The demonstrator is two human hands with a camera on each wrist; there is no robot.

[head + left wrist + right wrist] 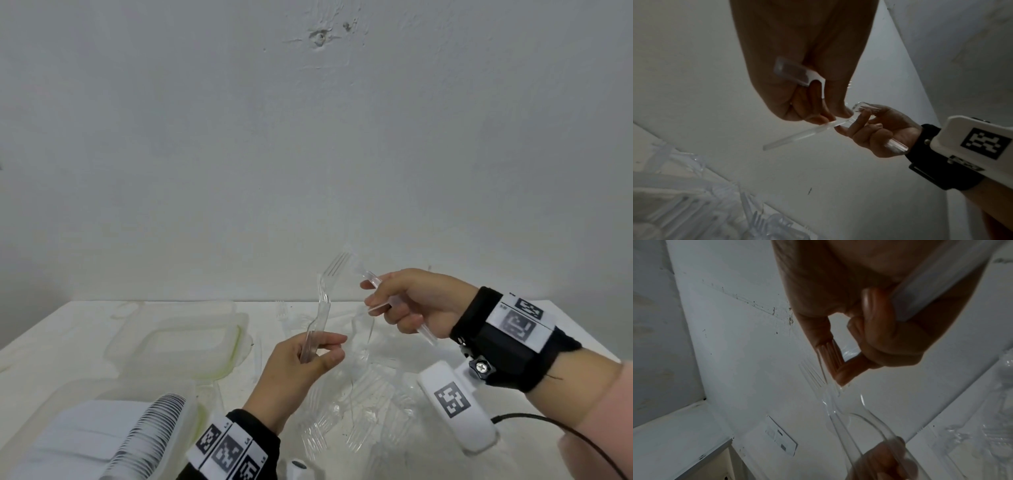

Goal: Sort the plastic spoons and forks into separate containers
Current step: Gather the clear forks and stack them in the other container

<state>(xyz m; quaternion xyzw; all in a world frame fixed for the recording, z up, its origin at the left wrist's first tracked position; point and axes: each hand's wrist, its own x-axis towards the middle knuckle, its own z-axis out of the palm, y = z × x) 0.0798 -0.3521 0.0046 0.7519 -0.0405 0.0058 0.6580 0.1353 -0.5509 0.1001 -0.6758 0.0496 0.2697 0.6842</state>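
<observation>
In the head view my left hand [337, 346] pinches the handles of clear plastic forks [323, 301], tines up against the wall. My right hand [371, 294], just to the right at the same height, grips a clear plastic utensil [426, 334] whose head is hidden. In the left wrist view the left hand [818, 116] holds a fork handle [791, 71], and the right hand [863, 128] holds a clear handle [797, 137]. In the right wrist view the right hand [840, 368] is beside the fork tines [813, 378]. A pile of clear forks [359, 411] lies on the table below.
A clear container with its lid [178, 339] sits at the left of the white table [51, 335]. Nearer, another clear container [41, 411] holds a stack of white pieces [102, 431]. A black cable [534, 421] runs at the right. The wall stands close behind.
</observation>
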